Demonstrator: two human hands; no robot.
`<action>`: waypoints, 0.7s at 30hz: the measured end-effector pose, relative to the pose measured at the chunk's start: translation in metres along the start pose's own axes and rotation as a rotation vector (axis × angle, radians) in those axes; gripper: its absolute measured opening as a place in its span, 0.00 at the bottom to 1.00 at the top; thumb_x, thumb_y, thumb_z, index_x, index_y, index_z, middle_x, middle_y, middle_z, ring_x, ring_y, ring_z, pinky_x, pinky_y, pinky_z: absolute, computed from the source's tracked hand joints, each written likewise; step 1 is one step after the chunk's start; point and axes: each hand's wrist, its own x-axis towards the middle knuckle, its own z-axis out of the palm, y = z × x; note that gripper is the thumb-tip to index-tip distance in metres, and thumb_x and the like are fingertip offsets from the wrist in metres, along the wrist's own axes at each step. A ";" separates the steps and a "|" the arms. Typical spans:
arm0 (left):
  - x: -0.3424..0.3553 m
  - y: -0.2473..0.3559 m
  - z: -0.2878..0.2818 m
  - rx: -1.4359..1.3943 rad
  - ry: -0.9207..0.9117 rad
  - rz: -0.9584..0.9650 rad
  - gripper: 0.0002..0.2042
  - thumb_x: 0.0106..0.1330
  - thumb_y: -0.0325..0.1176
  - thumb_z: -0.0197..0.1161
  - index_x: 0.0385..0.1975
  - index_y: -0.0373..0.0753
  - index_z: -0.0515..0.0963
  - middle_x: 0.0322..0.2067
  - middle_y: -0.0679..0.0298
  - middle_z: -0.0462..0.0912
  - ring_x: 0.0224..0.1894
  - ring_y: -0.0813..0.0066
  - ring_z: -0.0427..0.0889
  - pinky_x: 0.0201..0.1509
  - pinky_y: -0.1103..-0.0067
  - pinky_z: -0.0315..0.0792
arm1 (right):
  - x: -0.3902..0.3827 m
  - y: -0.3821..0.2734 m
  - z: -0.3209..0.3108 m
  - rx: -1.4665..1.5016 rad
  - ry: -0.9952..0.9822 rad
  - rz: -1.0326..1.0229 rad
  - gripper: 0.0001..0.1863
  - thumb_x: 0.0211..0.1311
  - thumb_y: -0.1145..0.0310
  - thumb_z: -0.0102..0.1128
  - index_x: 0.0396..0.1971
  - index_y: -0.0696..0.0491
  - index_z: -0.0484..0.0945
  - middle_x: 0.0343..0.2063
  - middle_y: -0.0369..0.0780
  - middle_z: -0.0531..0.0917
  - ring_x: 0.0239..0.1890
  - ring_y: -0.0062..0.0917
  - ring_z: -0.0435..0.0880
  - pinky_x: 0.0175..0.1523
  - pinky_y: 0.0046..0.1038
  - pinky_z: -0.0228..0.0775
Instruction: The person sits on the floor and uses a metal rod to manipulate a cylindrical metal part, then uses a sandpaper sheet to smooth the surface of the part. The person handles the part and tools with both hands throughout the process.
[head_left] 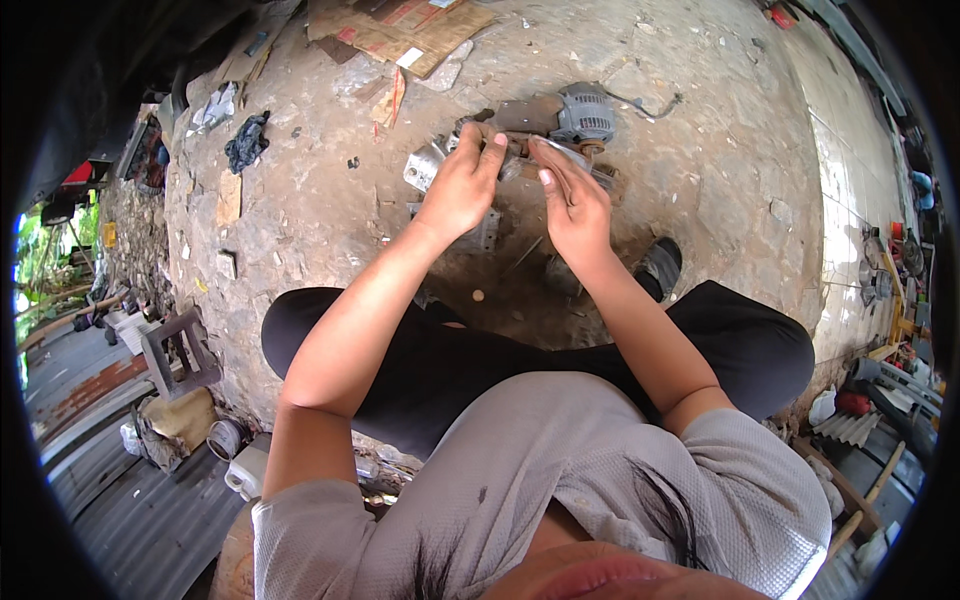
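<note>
My left hand reaches over the left end of a motor-driven machine on the ground, fingers stretched forward and thumb apart. Facing it, my right hand has its fingers extended and slightly bent, its thumb raised toward the left hand. Nothing shows clearly in either hand; whether the fingertips touch the machine I cannot tell. A grey finned electric motor with a brown body lies just beyond. Beside my left hand sits a silvery metal bracket. Below that hand is a grey metal block, partly covered by my wrist.
Flattened cardboard lies at the far side. A black crumpled cloth is on the ground to the left. A cable trails right from the motor. A hollow concrete block and corrugated sheets are at the near left.
</note>
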 end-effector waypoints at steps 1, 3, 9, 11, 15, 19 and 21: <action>0.001 0.001 0.000 0.018 0.001 0.000 0.19 0.82 0.48 0.47 0.48 0.33 0.65 0.37 0.38 0.79 0.47 0.36 0.80 0.52 0.60 0.71 | 0.003 -0.005 -0.001 -0.012 -0.049 -0.009 0.15 0.73 0.73 0.57 0.55 0.57 0.82 0.52 0.47 0.86 0.55 0.41 0.85 0.60 0.34 0.76; -0.001 0.001 0.001 0.013 -0.002 -0.007 0.19 0.82 0.48 0.47 0.48 0.33 0.65 0.38 0.38 0.79 0.47 0.36 0.80 0.52 0.59 0.71 | 0.005 -0.010 -0.008 -0.044 -0.155 -0.027 0.15 0.73 0.72 0.57 0.55 0.59 0.82 0.52 0.47 0.86 0.55 0.41 0.86 0.60 0.34 0.76; -0.003 0.003 0.001 -0.025 -0.014 -0.017 0.19 0.82 0.48 0.48 0.48 0.34 0.65 0.40 0.38 0.81 0.50 0.37 0.80 0.52 0.60 0.72 | 0.008 -0.008 -0.006 0.005 -0.111 -0.027 0.16 0.73 0.69 0.60 0.56 0.57 0.82 0.52 0.48 0.86 0.54 0.40 0.86 0.60 0.34 0.76; 0.000 0.001 0.000 0.001 -0.044 -0.055 0.19 0.82 0.48 0.47 0.48 0.34 0.66 0.41 0.39 0.81 0.51 0.37 0.80 0.53 0.60 0.72 | 0.006 -0.004 -0.009 -0.074 -0.207 -0.005 0.16 0.73 0.69 0.60 0.56 0.57 0.82 0.53 0.47 0.86 0.56 0.39 0.86 0.61 0.34 0.76; -0.002 -0.001 0.003 -0.001 0.000 -0.031 0.20 0.82 0.49 0.47 0.48 0.34 0.66 0.42 0.39 0.81 0.53 0.37 0.80 0.54 0.59 0.72 | 0.008 -0.003 -0.004 0.037 -0.009 -0.036 0.15 0.73 0.67 0.61 0.54 0.57 0.82 0.52 0.49 0.86 0.55 0.42 0.86 0.60 0.34 0.76; -0.001 0.001 0.001 -0.008 -0.033 -0.066 0.20 0.82 0.49 0.47 0.49 0.34 0.66 0.44 0.37 0.81 0.53 0.37 0.80 0.56 0.59 0.71 | 0.006 -0.006 -0.011 -0.070 -0.268 0.113 0.15 0.74 0.67 0.60 0.54 0.59 0.82 0.53 0.48 0.86 0.57 0.40 0.85 0.61 0.33 0.75; 0.000 0.000 0.000 -0.030 -0.025 -0.035 0.20 0.81 0.49 0.47 0.49 0.34 0.66 0.44 0.37 0.81 0.53 0.37 0.80 0.56 0.59 0.71 | 0.009 -0.004 -0.012 -0.072 -0.259 0.244 0.15 0.73 0.67 0.60 0.53 0.59 0.82 0.51 0.48 0.86 0.55 0.40 0.86 0.60 0.33 0.76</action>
